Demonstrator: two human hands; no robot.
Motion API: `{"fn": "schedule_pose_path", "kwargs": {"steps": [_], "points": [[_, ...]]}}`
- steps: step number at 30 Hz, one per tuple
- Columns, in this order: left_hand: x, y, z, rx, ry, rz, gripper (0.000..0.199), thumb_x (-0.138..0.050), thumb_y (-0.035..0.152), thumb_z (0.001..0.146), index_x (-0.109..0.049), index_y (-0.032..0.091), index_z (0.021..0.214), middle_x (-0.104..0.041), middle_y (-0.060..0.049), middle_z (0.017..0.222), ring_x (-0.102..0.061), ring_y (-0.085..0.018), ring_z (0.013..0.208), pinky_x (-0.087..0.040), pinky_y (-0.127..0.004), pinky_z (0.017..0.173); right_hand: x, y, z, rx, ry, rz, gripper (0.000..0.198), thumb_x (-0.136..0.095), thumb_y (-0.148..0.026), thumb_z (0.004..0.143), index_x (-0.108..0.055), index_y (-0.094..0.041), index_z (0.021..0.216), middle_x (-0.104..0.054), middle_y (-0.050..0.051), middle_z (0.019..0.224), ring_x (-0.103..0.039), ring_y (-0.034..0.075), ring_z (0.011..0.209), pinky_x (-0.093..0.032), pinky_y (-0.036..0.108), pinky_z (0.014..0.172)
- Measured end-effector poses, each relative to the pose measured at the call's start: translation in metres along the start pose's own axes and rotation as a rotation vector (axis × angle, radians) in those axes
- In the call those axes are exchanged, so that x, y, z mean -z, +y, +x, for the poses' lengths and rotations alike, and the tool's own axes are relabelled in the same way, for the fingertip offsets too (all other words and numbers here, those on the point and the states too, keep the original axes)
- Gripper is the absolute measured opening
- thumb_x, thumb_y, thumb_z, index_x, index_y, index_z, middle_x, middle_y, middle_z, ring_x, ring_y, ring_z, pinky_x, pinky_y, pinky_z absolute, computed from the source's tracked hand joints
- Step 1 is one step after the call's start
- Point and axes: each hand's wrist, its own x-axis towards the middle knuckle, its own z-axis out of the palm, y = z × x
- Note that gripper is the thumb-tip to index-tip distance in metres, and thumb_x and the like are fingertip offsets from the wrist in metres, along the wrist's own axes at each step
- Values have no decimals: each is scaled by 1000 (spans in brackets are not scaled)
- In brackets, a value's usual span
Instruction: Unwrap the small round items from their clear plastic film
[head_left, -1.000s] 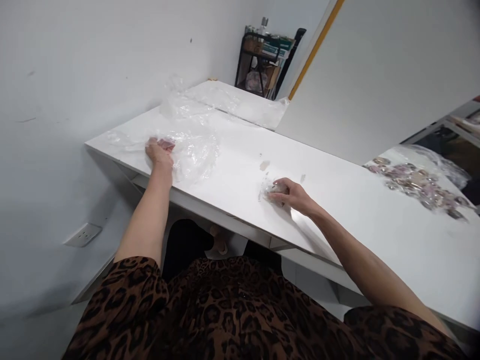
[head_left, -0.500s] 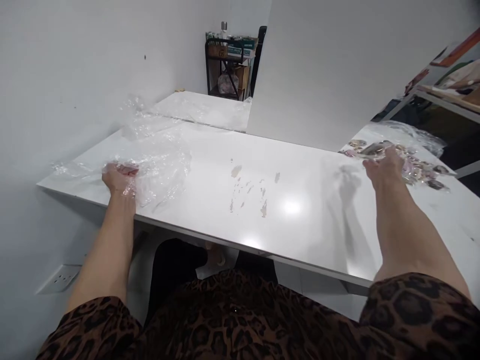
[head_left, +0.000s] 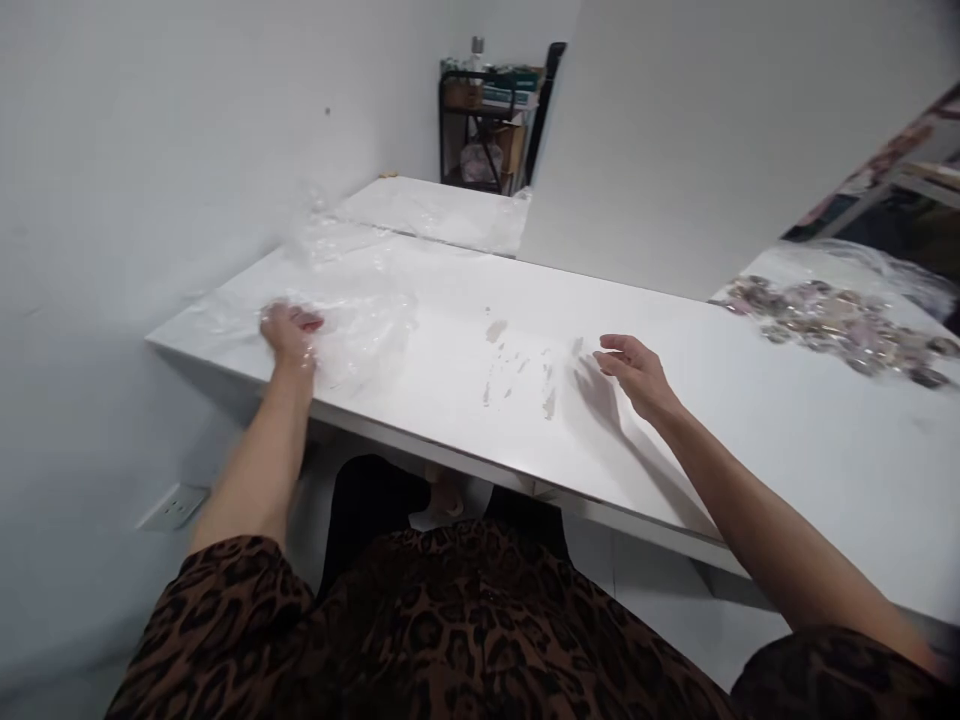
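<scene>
Clear crumpled plastic film (head_left: 367, 325) remains at nine o'clock, left hand (head_left: 291, 332) curled, hold unclear; right hand (head_left: 634, 372) half-parted, empty; shiny brown-pink pieces (head_left: 840, 320) already grouped at three.

The person's bare left forearm (head_left: 259, 450) reached forward from a brown-and-black leopard-print sleeve (head_left: 240, 590), the left hand (head_left: 287, 332) curled inward, how tightly unclear through the blur. The bare right forearm (head_left: 750, 510) slanted forward and inward, the right hand (head_left: 640, 380) raised, its thumb and lightly bent fingers (head_left: 618, 343) parted and pointing leftward.

Wht tbl (head_left: 450, 375): plastic (head_left: 356, 340), shiny pcs (head_left: 840, 325)
</scene>
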Motion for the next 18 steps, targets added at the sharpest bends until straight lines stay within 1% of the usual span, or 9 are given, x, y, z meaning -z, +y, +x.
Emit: {"fn": "schedule_pose_path", "kwargs": {"steps": [2,5,9,12,13,14,15,16,18], "points": [[-1,-2,-7,-6,23,-44,23,-42,19,106,-45,20,83,-46,10,56,-52,-7,47,-48,-20,55,-26,-15,-7,49,-141,-54,57,-79,-53,74,-67,-20,118,-65,13,129,-63,26,108,-53,48,96],[-4,2,-25,56,-39,-194,15,-62,31,99,-54,21,92,-56,9,60,-56,-8,47,-48,-20,51,-73,-36,-14,137,-338,-95,66,-78,-62,76,-63,-20,125,-60,17,140,-64,31,114,-56,50,94],[-10,23,-63,106,-272,-313,16,-68,35,98,-60,20,98,-68,3,69,-60,-9,50,-49,-21,52,-140,-60,-25,207,-492,-79,91,-78,-66,76,-47,-21,148,-49,23,152,-61,35,123,-57,52,95],[-11,40,-102,132,-471,-301,19,-66,37,100,-66,19,102,-73,-1,78,-66,-11,58,-54,-22,59,-182,-77,-35,282,-530,-42,121,-87,-64,68,-26,-25,164,-37,25,163,-58,37,125,-59,48,86],[-11,45,-116,149,-538,-290,20,-67,38,100,-67,19,102,-74,-2,81,-69,-12,63,-56,-23,62,-193,-82,-39,325,-533,-20,125,-90,-63,66,-23,-28,166,-34,24,165,-59,35,121,-59,46,82],[-9,47,-129,170,-607,-275,21,-68,39,99,-69,18,101,-75,-3,83,-71,-13,68,-57,-23,65,-202,-86,-43,373,-537,7,122,-90,-62,67,-26,-29,165,-36,22,165,-61,33,116,-58,44,79],[-7,49,-142,189,-676,-253,23,-71,40,96,-70,18,100,-75,-3,84,-73,-15,73,-59,-24,68,-208,-90,-46,418,-544,40,111,-87,-61,71,-33,-29,162,-43,20,161,-63,30,109,-57,42,78],[-3,49,-153,199,-745,-224,26,-76,42,93,-71,17,97,-75,-4,85,-74,-17,78,-60,-26,70,-211,-93,-49,454,-550,76,94,-83,-60,77,-45,-28,156,-54,16,151,-64,26,101,-56,40,78],[7,45,-168,162,-869,-147,36,-84,47,83,-71,17,96,-76,-6,90,-75,-21,87,-61,-30,75,-210,-98,-52,489,-544,140,54,-73,-55,88,-67,-24,131,-72,8,117,-62,21,88,-53,36,78]]}}
